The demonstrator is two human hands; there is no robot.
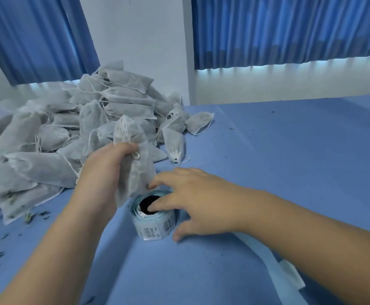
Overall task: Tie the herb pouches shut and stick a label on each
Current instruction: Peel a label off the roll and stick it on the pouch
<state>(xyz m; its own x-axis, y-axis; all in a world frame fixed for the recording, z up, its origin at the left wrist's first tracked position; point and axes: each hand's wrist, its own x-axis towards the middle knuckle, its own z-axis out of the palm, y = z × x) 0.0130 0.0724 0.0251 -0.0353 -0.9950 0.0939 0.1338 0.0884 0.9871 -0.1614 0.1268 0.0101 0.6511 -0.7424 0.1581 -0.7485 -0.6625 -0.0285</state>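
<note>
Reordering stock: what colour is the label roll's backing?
Light blue, with white barcode labels, on the label roll under the right hand; head view.

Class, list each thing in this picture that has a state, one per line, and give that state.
Left hand: closed on a pouch, lifted off the table.
Held pouch: filled, hanging upright in the grip.
Right hand: fingers spread, resting on the label roll.
Label roll: standing on end on the table, partly unwound.
Pouch pile: heaped on the table, filled.
Curtains: drawn.
</note>
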